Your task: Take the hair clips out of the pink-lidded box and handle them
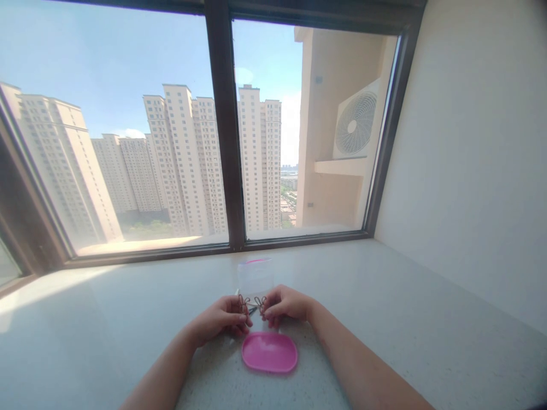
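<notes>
As I look down through the head camera, I see the left hand (231,316) at eleven o'clock from the pink tray (269,353), its thumb and fingers closed on a thin brown looped piece (243,303). At one o'clock from the tray, the right hand (285,304) pinches a second looped piece (260,307) of the same colour between thumb and fingers. The two pieces face each other at twelve o'clock from the tray, near one another; I cannot tell whether they are joined.

Between the hands I make out a small dark item (252,311), too small for me to identify, and I cannot tell whether either hand touches it. The tray lies flat on the pale speckled counter (342,285), just on the near side of the fingers. Further off at twelve o'clock, a clear bag (255,275) with a pink strip along its top edge lies just beyond the hands. Past the counter stands a dark-framed window (224,125), and through it, at two o'clock from the hands, I see a fan unit (355,124) on a ledge.
</notes>
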Demonstrator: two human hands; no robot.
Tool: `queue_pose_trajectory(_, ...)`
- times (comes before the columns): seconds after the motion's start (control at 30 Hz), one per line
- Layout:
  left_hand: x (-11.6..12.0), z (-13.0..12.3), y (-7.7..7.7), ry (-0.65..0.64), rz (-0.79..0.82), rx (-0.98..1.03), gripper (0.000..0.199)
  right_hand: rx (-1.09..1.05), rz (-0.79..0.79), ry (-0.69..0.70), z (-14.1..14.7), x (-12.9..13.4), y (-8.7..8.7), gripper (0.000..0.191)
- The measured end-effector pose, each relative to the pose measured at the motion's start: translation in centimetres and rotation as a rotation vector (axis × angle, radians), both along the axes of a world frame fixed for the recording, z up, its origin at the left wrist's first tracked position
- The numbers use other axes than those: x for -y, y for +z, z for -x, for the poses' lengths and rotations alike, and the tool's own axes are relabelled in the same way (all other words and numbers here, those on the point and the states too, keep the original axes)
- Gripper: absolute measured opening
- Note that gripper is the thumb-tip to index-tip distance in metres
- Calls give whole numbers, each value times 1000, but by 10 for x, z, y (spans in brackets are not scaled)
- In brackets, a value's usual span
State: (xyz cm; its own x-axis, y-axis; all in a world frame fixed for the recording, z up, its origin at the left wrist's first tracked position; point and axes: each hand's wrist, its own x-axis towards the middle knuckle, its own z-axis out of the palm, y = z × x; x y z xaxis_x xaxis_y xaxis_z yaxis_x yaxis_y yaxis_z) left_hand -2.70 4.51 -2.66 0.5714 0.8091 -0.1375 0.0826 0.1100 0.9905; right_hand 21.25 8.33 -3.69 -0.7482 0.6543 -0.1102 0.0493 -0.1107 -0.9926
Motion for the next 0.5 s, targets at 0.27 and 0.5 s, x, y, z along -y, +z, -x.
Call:
queue_pose_trajectory(0.27,2,-6,0,22,-37,-45,31,-28,-43,-15,4,2,2,42)
queue_pose_trajectory(0.5,6,-17,3,108,-69,-63,30,-86,-50,-49,11,9,12,41)
